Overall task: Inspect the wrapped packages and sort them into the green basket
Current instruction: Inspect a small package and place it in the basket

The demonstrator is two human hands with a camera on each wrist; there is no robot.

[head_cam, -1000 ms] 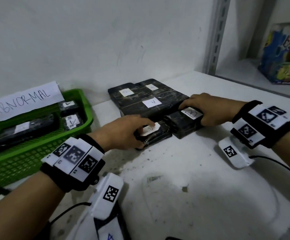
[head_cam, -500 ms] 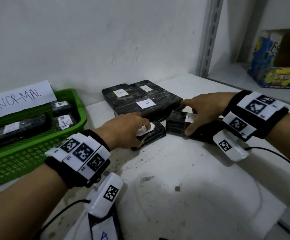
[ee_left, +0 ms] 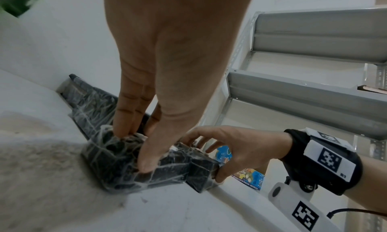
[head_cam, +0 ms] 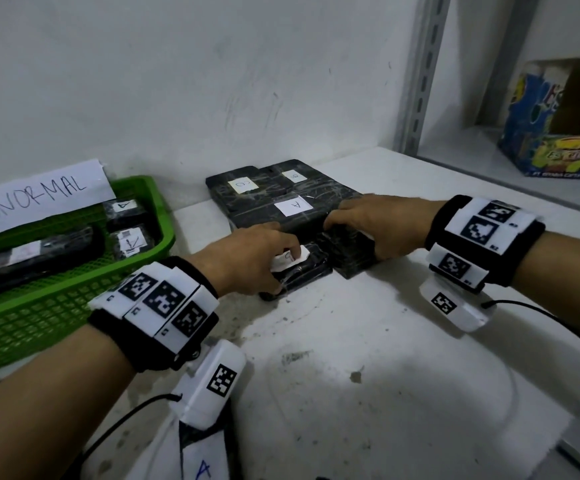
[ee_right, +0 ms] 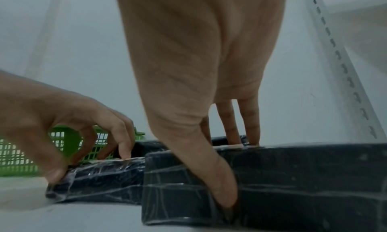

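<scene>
Two small black wrapped packages lie side by side on the white shelf, in front of a low stack of larger black packages (head_cam: pixel 281 202). My left hand (head_cam: pixel 283 271) grips the left package (head_cam: pixel 307 273) from above, thumb on its near side and fingers on the far edge by its white label; the left wrist view shows this hand (ee_left: pixel 136 149) on the package (ee_left: pixel 117 169). My right hand (head_cam: pixel 354 237) grips the right package (head_cam: pixel 351 263) the same way and hides its label; in the right wrist view the thumb presses its near face (ee_right: pixel 293 186). The green basket (head_cam: pixel 56 289) stands at the left.
The basket carries a paper sign reading ABNORMAL (head_cam: pixel 35 199) and holds several black labelled packages (head_cam: pixel 127 240). A grey shelf upright (head_cam: pixel 420 74) rises at the back right, with a colourful carton (head_cam: pixel 555 147) beyond it. The white wall is close behind the stack.
My right hand has closed down over its package, so the label that showed before is now covered. My left hand has stayed on the left package.
</scene>
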